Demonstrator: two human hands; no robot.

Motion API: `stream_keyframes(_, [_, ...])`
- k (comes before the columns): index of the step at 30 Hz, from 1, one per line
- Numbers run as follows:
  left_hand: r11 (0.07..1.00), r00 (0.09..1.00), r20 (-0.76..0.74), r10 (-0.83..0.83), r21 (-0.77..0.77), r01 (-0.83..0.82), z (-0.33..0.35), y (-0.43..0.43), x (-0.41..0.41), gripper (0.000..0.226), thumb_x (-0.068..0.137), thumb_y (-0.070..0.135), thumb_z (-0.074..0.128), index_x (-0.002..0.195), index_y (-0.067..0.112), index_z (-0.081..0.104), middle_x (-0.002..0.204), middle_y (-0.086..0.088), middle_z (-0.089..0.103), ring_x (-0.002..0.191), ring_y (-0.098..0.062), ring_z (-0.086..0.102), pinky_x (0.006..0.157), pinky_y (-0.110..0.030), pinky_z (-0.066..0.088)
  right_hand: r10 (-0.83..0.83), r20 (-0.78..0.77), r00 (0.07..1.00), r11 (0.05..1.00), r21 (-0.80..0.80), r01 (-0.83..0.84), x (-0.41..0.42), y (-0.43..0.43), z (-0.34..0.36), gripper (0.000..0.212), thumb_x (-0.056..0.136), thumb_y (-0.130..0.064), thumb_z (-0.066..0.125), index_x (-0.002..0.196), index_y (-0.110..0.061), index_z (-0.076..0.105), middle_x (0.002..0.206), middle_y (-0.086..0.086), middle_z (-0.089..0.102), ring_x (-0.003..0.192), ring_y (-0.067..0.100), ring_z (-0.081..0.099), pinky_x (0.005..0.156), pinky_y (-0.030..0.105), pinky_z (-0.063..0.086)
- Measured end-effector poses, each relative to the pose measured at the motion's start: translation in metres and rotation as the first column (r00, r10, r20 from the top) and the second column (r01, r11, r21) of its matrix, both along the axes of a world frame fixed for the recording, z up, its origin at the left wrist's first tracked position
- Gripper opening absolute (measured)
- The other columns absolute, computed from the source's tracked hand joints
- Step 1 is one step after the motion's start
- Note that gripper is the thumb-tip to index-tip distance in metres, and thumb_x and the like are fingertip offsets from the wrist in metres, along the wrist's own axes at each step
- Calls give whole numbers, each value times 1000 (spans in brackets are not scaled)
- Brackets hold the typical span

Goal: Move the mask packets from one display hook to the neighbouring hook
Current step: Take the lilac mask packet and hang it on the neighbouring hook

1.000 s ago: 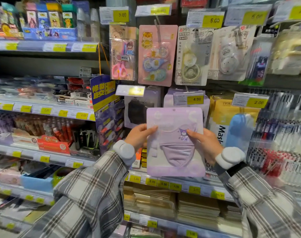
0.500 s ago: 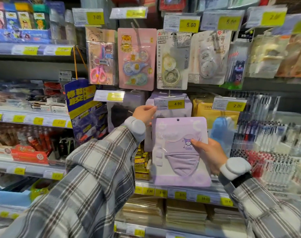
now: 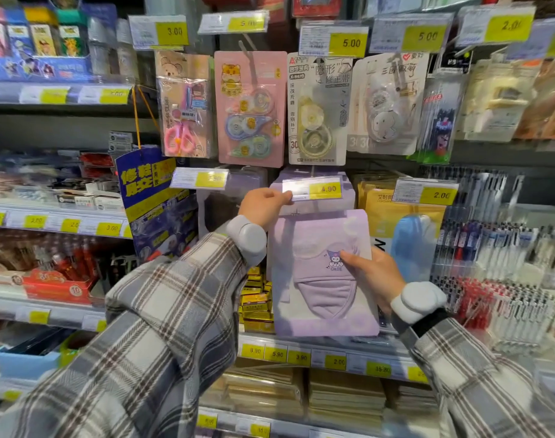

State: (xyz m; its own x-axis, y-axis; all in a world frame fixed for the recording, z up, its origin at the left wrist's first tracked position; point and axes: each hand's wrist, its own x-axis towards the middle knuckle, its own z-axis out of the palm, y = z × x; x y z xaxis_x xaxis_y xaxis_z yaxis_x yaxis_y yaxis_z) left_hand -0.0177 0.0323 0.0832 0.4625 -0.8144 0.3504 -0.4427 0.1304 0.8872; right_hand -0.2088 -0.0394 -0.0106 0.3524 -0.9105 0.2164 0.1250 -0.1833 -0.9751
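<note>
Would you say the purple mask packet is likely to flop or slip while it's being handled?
Probably light: the right hand alone holds the purple mask packet by one edge. It stays flat, so fairly stiff. Its glossy film may be slippery.

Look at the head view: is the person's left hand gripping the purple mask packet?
No. The left hand pinches the 4.90 price tag, while only the right hand holds the purple mask packet.

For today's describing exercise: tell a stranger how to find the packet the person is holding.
Start at the 4.90 price tag pinched by the left hand. Just below it, the right hand holds a lilac mask packet. Only it bears a small cartoon character; its right-hand neighbour is yellow.
</note>
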Motion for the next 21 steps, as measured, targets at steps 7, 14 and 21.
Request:
stream_keyframes(7, [1000, 1000, -23, -4, 22, 4, 19, 5, 0, 23, 89, 28, 55, 88, 13, 72, 105, -7, 68, 72, -10, 50, 67, -22, 39, 11, 58, 998, 1000, -1, -11, 15, 0, 14, 28, 80, -11, 69, 107, -8, 67, 108, 13, 71, 101, 30, 67, 98, 46, 49])
stream_keyframes(14, [998, 999, 30, 11, 61, -13, 29, 6, 3, 24, 89, 34, 51, 81, 21, 70, 93, -6, 63, 69, -14, 48, 65, -19, 37, 5, 96, 995, 1000, -30, -2, 21, -4, 28, 9, 84, -6, 63, 91, -13, 65, 97, 12, 70, 85, 21, 67, 82, 30, 55])
stream_keyframes(21, [998, 1000, 13, 3, 63, -4, 27, 6, 2, 30, 90, 33, 51, 92, 13, 73, 105, -7, 65, 88, -18, 51, 83, -27, 39, -30, 68, 997, 999, -35, 33, 26, -11, 29, 11, 83, -8, 65, 93, -11, 67, 95, 12, 69, 84, 23, 66, 84, 33, 54])
